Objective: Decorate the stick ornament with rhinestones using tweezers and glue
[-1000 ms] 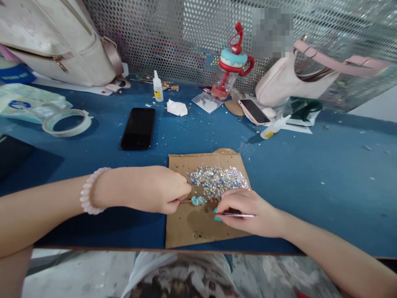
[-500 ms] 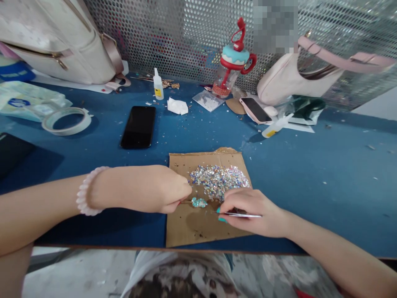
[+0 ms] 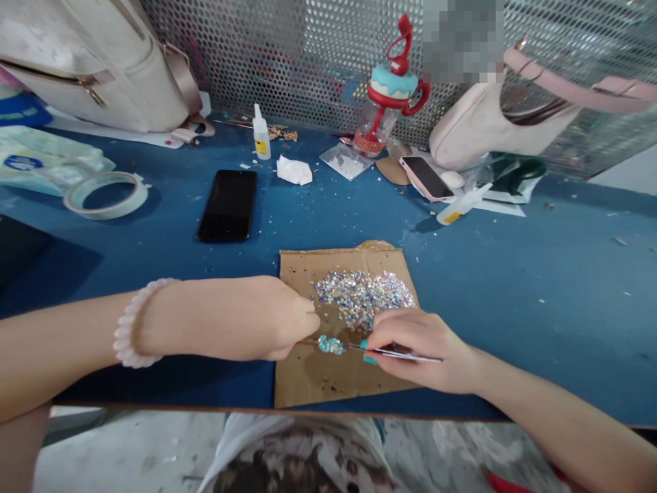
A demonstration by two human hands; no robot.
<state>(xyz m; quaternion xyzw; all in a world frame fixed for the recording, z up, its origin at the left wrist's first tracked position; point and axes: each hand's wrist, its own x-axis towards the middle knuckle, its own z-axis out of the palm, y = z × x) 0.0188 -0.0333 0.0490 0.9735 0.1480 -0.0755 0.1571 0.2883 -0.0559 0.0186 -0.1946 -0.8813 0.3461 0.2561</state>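
My left hand point(image 3: 277, 318), with a pale bead bracelet on its wrist, is closed on a thin stick. At the stick's end sits a small lump point(image 3: 331, 345) covered in turquoise and silvery rhinestones. In my right hand point(image 3: 415, 346) the fingers pinch metal tweezers point(image 3: 400, 354), whose tips point left and lie close to the lump; whether they touch it I cannot tell. Both hands are over a cardboard sheet point(image 3: 302, 390). Just beyond them a heap of loose rhinestones point(image 3: 359, 294) is spread on the cardboard.
A black phone point(image 3: 228, 205), a tape roll point(image 3: 107, 195) and a glue bottle point(image 3: 261, 137) stand left of centre. Toward the back right are a second glue bottle point(image 3: 462, 205), a pink-cased phone point(image 3: 427, 178), a red-handled cup point(image 3: 384, 103) and a handbag point(image 3: 472, 130). A backpack point(image 3: 102, 61) leans at the back left.
The rhinestone lump has shifted slightly down and right. The tweezer tips now show nearer to it. The camera view has tilted a little.
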